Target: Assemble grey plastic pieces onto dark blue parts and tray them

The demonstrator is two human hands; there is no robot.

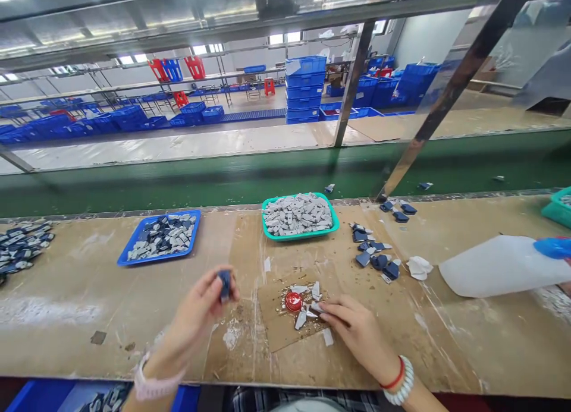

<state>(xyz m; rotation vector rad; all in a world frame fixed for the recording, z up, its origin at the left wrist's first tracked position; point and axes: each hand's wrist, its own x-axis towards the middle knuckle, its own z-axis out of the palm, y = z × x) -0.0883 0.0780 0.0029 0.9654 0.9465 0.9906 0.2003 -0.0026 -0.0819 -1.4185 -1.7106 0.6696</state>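
Observation:
My left hand (198, 314) is raised a little above the brown worktable (134, 293), its fingers pinched on a small dark blue plastic piece (224, 283). My right hand (354, 329) rests on the table, fingertips closed on a small grey piece (316, 307) beside a red round cap (293, 301). A few more grey pieces (307, 292) lie around the cap on a cardboard patch.
A teal tray (300, 235) heaped with grey pieces stands behind; a blue tray (129, 254) of mixed pieces sits left. Loose dark blue pieces (377, 254) lie right, a white jug with a blue cap (504, 266) far right. A green conveyor (267, 174) runs behind.

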